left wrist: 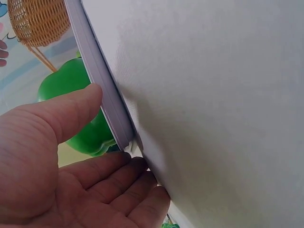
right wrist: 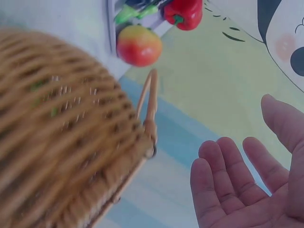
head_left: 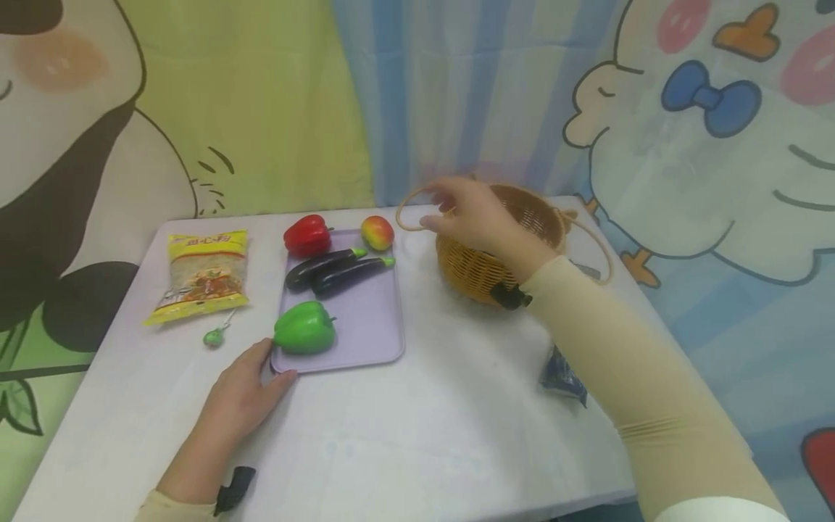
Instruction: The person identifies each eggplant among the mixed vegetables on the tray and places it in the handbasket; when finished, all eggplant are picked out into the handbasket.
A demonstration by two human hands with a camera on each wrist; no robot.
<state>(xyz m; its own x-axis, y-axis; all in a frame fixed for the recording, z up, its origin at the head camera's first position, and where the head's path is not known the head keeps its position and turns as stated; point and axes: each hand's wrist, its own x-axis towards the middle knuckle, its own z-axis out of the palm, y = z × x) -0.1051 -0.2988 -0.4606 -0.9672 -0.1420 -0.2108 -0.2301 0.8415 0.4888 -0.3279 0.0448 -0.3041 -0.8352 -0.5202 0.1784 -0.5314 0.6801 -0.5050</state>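
Note:
My left hand point(head_left: 241, 391) is at the near left corner of a lilac tray point(head_left: 365, 326), its thumb against the rim and its fingers extended along the corner. Beside that hand a green bell pepper point(head_left: 304, 328) sits on the tray. Two eggplants point(head_left: 352, 277), a red bell pepper point(head_left: 307, 236) and a red-and-yellow fruit point(head_left: 377, 233) lie farther back. My right hand point(head_left: 472, 214) is over a wicker basket point(head_left: 470, 272), near one looped handle point(head_left: 399, 215). In the right wrist view its fingers point(right wrist: 232, 166) are spread, apart from the basket, holding nothing.
Left of the tray are a yellow food packet point(head_left: 205, 275) and a small green lollipop-like thing point(head_left: 213, 338). A dark blue packet point(head_left: 563, 378) lies under the right forearm. The basket's other handle point(head_left: 599, 243) sticks out right. A patterned curtain point(head_left: 430, 101) hangs behind the table.

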